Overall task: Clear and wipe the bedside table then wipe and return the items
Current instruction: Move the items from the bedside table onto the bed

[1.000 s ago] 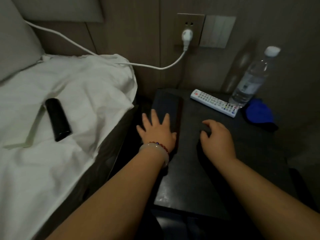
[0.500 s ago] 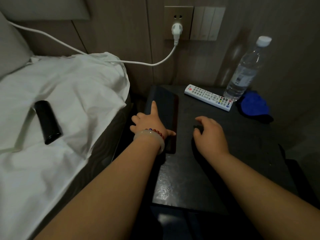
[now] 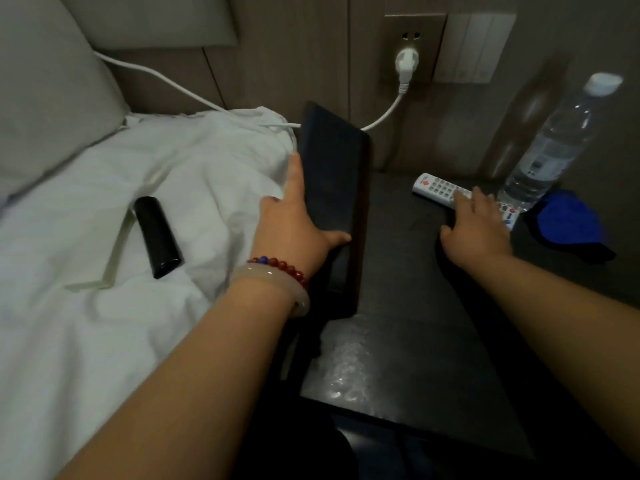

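**A:** How is the clearing going?

**B:** It's just starting. The left hand (image 3: 294,230) is gripping the flat black rectangular folder (image 3: 334,188), tilted above the dark desk (image 3: 398,306). The right hand (image 3: 474,226) is laying loose fingers (image 3: 479,199) on the white remote control (image 3: 436,188). The clear plastic bottle (image 3: 550,147) and blue cloth (image 3: 568,220) are waiting there, and wiping isn't happening yet.

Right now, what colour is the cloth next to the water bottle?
The cloth is bright blue, best seen in the head view, beside the water bottle.
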Demonstrator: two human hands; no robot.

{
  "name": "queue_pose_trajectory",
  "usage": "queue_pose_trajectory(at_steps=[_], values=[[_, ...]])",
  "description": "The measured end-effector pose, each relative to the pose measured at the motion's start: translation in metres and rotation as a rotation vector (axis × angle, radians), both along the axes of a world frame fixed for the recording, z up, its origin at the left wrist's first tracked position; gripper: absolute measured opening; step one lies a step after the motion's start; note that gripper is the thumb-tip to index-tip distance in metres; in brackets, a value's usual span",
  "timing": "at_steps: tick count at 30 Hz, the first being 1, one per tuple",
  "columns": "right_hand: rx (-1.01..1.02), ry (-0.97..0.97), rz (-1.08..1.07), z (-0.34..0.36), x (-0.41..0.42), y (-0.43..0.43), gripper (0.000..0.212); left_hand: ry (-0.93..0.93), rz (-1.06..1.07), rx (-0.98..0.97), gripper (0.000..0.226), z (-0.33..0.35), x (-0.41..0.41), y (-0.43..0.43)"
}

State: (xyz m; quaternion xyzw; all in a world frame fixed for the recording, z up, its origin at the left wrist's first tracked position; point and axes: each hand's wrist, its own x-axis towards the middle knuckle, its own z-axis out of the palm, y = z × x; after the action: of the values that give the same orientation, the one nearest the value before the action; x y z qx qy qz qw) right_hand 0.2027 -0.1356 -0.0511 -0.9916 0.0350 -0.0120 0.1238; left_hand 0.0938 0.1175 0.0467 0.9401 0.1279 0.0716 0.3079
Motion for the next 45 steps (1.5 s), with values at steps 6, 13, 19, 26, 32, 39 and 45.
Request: queue_pose_trajectory(at_steps=[6, 13, 19, 26, 32, 39, 45], values=[[-0.13, 0.042, 0.005, -0.003, 0.025, 0.001, 0.076, -0.055, 0.243, 0.023, 0.127, 0.044, -0.004, 0.099], [-0.182, 0.087, 0.004, -0.008, 0.024, 0.003, 0.075, 0.088, 0.429, -0.059, 0.116, 0.042, 0.006, 0.168], [-0.209, 0.086, 0.024, -0.009, 0.02, 0.002, 0.07, 0.23, 0.431, 0.02, 0.117, 0.035, 0.027, 0.174], [-0.222, 0.081, 0.024, -0.009, 0.019, 0.003, 0.07, 0.32, 0.408, 0.213, 0.114, 0.028, 0.037, 0.166], [-0.232, 0.074, -0.02, -0.009, 0.019, 0.003, 0.068, 0.375, 0.411, 0.395, 0.099, 0.026, 0.035, 0.153], [-0.278, 0.05, -0.02, -0.01, 0.02, 0.005, 0.054, 0.326, 0.336, 0.604, 0.076, 0.023, 0.029, 0.145], [-0.233, 0.105, -0.042, -0.001, 0.018, 0.007, 0.074, 0.303, 0.286, 0.645, 0.077, 0.015, 0.031, 0.151]])
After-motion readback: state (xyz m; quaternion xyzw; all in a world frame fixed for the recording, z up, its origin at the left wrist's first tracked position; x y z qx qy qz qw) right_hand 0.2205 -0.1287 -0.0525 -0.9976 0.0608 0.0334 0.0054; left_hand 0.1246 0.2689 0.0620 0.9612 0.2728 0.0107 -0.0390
